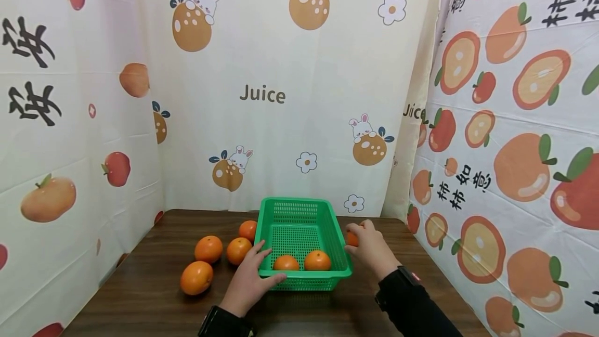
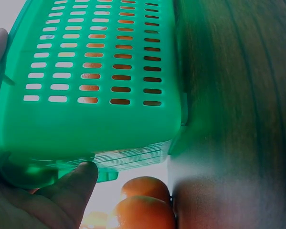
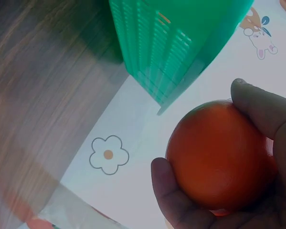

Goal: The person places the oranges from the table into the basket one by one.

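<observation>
A green plastic basket (image 1: 299, 281) with slotted walls stands on the table, two oranges (image 1: 317, 260) inside near its front wall. My left hand (image 1: 250, 282) holds its front left corner, thumb along the front rim and fingers spread at the left rim. Seen from the left wrist, a fingertip lies against the corner of the basket (image 2: 85, 129). Just right of the basket, my right hand (image 1: 372, 248) grips another orange (image 3: 221, 157), fingers and thumb curved around its sides. That orange is mostly covered by the hand in the head view.
Left of the basket, several loose oranges (image 1: 196, 277) lie on the dark wooden table (image 1: 140, 295), one of them close against the basket's left wall. Printed cloths (image 1: 281, 134) hang behind the table and along both sides.
</observation>
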The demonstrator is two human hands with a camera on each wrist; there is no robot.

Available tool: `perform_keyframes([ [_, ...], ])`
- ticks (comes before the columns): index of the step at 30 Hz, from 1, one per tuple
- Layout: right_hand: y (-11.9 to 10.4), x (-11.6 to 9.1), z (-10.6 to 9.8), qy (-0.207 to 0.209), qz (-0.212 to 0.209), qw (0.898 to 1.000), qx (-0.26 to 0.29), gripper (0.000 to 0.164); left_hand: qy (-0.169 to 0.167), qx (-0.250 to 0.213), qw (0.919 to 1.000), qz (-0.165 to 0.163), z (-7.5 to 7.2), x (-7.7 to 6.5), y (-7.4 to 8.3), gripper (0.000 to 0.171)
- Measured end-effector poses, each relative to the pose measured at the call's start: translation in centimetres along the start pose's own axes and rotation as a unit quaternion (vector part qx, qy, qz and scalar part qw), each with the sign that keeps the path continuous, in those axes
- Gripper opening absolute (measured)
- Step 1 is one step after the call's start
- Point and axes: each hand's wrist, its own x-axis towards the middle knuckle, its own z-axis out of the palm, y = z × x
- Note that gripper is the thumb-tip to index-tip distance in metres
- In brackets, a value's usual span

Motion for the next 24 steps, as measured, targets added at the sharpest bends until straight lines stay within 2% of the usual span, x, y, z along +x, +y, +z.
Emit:
perform_keyframes([
  [8, -1.4, 0.5, 0.0, -0.007, -0.010, 1.000, 0.018, 0.041, 0.004, 0.004, 1.0000, 0.002, 0.0, 0.0, 0.0, 0.078],
  [24, -2.8, 1.3, 0.3, -0.025, -0.028, 0.999, 0.012, 0.044, -0.001, 0.001, 1.0000, 0.005, -0.1, -0.1, 0.0, 0.078],
])
